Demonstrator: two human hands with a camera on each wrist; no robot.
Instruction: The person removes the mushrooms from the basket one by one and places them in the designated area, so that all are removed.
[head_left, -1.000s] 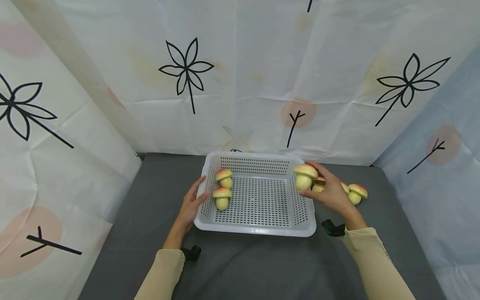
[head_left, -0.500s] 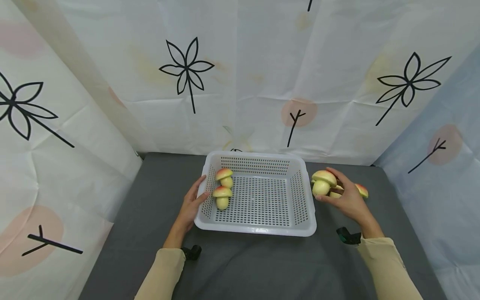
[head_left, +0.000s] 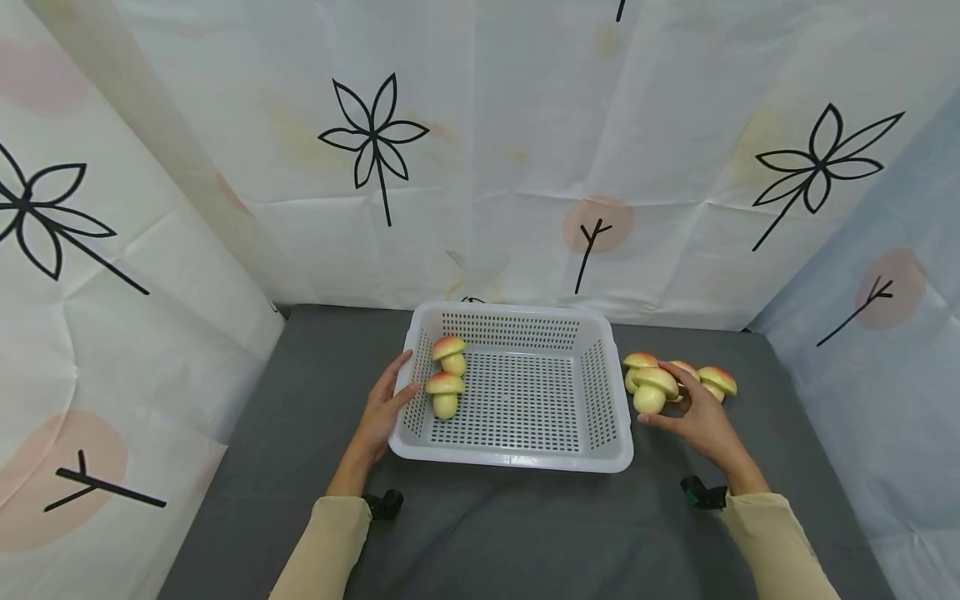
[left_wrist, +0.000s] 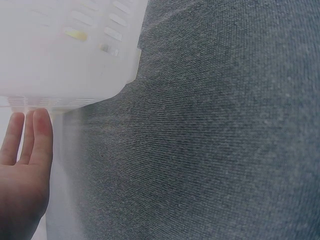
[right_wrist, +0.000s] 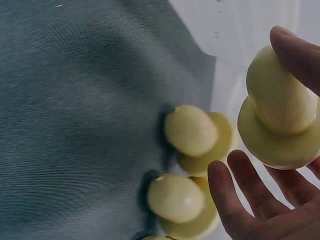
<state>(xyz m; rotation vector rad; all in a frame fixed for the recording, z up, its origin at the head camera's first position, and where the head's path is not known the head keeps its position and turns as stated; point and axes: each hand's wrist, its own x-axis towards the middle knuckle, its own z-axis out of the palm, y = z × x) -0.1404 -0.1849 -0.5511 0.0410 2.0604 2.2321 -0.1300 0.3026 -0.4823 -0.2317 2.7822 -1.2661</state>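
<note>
A white perforated plastic basket (head_left: 510,458) stands on the grey cloth with two toy mushrooms inside, an upper mushroom (head_left: 453,362) and a lower mushroom (head_left: 445,403), along its left side. My left hand (head_left: 381,408) holds the basket's left rim; in the left wrist view its fingers (left_wrist: 42,132) lie against the outside wall. Right of the basket, my right hand (head_left: 701,421) pinches a mushroom (head_left: 651,392) between thumb and fingers. In the right wrist view the thumb lies on this mushroom's pale stem (right_wrist: 280,95). Fingers partly hide the mushrooms behind it.
Several more mushrooms with red-yellow caps cluster right of the basket, among them a left one (head_left: 639,361) and a rightmost one (head_left: 717,382). A patterned white curtain (head_left: 480,167) closes the back and both sides of the grey cloth surface (head_left: 495,533).
My right hand has carried the mushroom rightward from the basket's right rim, then slightly down and toward me, in front of the other mushrooms. The left hand and basket stay put.
</note>
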